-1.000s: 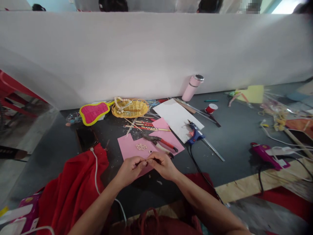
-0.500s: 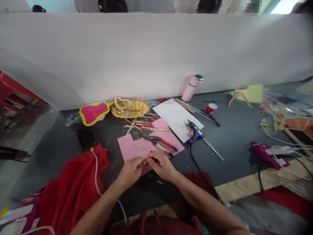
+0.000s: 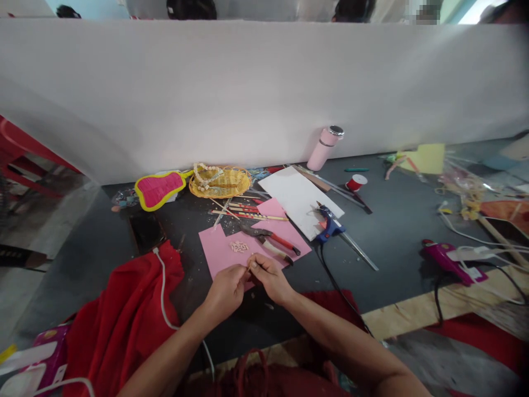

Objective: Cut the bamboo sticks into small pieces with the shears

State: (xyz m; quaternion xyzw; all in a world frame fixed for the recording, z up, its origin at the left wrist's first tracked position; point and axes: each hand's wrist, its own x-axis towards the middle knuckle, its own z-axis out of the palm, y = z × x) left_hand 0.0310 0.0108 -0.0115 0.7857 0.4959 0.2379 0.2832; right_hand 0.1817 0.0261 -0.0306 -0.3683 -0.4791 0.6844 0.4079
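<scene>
My left hand and my right hand meet over the near edge of the pink paper. Fingers on both are closed and pinched together at the tips; whatever they hold is too small and covered to make out. Just beyond them a small pile of short pale pieces lies on the paper. Pliers with one red and one whitish handle rest to the right of the pile. Behind these are several red and pale patterned sticks.
Farther back stand a yellow woven basket and a pink bottle. A blue glue gun with a black cord lies on white paper. Red cloth, a phone and a cable are at left, a purple power strip at right.
My hands stay together at the same place, with the fingers shifting slightly and the left hand turning a little. The things on the table have not moved.
</scene>
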